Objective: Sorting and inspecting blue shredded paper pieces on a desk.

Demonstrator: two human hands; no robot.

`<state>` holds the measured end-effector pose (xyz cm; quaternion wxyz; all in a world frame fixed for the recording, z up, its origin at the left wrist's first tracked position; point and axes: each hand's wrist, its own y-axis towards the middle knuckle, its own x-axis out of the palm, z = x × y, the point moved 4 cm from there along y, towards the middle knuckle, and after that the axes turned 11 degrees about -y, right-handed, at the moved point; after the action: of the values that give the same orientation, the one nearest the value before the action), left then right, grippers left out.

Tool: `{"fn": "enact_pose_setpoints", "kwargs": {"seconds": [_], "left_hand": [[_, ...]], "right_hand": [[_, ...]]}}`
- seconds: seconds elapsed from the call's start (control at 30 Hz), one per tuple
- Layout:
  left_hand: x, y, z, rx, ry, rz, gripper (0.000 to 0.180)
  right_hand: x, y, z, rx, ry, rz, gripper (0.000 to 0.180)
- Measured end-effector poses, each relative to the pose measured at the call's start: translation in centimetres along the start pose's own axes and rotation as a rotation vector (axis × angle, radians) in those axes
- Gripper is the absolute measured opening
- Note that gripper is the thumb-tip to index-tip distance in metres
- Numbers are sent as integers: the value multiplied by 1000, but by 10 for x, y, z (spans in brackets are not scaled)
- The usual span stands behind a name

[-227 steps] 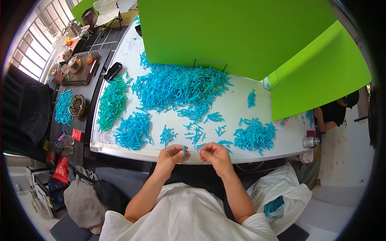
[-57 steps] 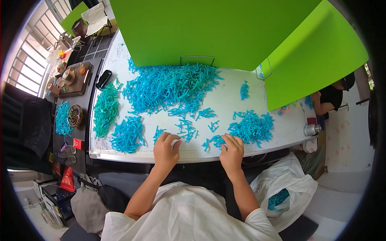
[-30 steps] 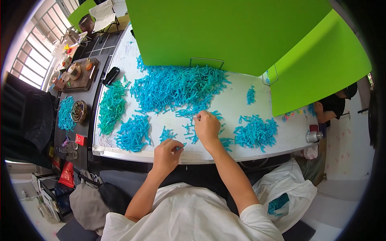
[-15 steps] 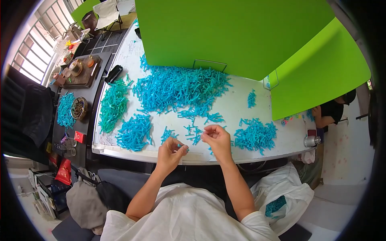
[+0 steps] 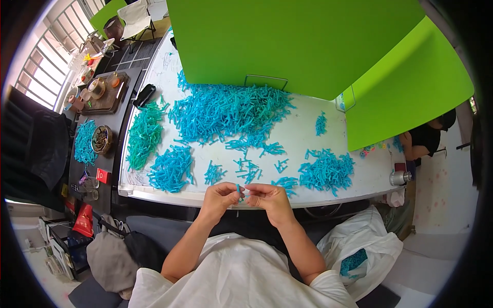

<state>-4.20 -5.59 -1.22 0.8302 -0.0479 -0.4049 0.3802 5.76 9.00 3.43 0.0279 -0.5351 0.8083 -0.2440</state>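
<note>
At the near table edge my two hands meet, nearly fingertip to fingertip. My left hand (image 5: 218, 203) pinches a small blue plastic piece (image 5: 238, 188) between thumb and fingers. The fingers of my right hand (image 5: 273, 203) are pressed together beside it, with a bit of blue at the tips too small to make out. Just beyond lie a loose scatter of blue pieces (image 5: 248, 170), a small cluster (image 5: 214, 173) on the left and another cluster (image 5: 285, 184) on the right.
A large blue heap (image 5: 226, 113) lies below a green panel (image 5: 298, 41). Other piles are green (image 5: 145, 136), blue at left (image 5: 171, 169) and blue at right (image 5: 327, 172). A white bag (image 5: 377, 241) holds more pieces. Another person's arm (image 5: 409, 146) shows beyond the right panel.
My right hand has come down toward me and closed in beside my left hand. My left hand has shifted slightly right, its fingers now pinching the piece upright.
</note>
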Motion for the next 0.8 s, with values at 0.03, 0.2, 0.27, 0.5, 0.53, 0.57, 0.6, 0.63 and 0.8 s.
{"fn": "enact_pose_setpoints", "kwargs": {"seconds": [0.03, 0.2, 0.27, 0.5, 0.53, 0.57, 0.6, 0.63, 0.8], "left_hand": [[0, 0, 0, 16, 14, -19, 18], [-2, -2, -4, 66, 29, -16, 15], [-6, -1, -6, 49, 46, 7, 16], [-2, -1, -4, 36, 64, 7, 14], [-3, -1, -5, 33, 58, 5, 13], [-3, -1, -5, 30, 52, 3, 13], [-4, -2, -5, 30, 52, 5, 13], [-3, -1, -5, 27, 53, 12, 13], [-3, 0, -3, 20, 83, 25, 13]], "right_hand": [[3, 0, -1, 3, -21, -22, 12], [9, 2, 9, -62, -57, 7, 10], [10, 2, 6, -52, -33, 16, 10], [7, 5, 13, 17, 3, -47, 13], [7, 6, 13, 21, -8, -54, 13], [6, 6, 14, 22, -8, -55, 13], [6, 6, 16, 11, -12, -73, 13], [5, 7, 16, -1, -17, -89, 13], [4, 10, 20, 11, -43, -101, 12]]}}
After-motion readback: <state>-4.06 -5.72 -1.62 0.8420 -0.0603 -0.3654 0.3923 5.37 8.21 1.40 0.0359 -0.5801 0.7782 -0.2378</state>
